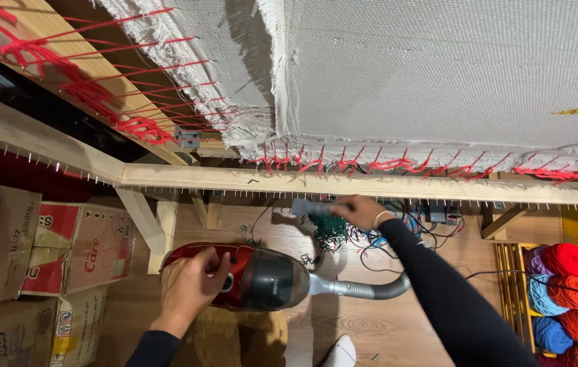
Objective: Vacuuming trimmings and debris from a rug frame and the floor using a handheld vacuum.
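Two hands work here, both in black sleeves, above a wooden floor [384,326]. The left hand [190,285] is nearest to the viewer. It lies flat on top of the red vacuum cleaner [235,275], which stands on the floor near the lower middle; the fingers are bent over the red body beside the dark dust cover, pressing on it and not wrapped around anything. A grey ribbed hose [370,289] leaves the front of the vacuum cleaner and runs to the right, passing under the right forearm.

The right hand [360,211] reaches further out, just under the long wooden beam [343,183] of the frame. Its fingers are closed around a grey nozzle [306,206], which points to the left. Below the nozzle lies a tangle of dark green yarn scraps [330,231], and it seems that the nozzle touches it, but the view is not clear enough to be sure.

At the left edge of the floor stand cardboard boxes [65,258]. At the right edge a yellow rack [514,272] holds balls of yarn [567,285] in red, blue and purple. Behind the hand some black cables [431,228] lie on the floor.

Furthest away, a white backing cloth [438,75] is stretched on the frame and fastened with red yarn [398,163] on small nails along the beam.
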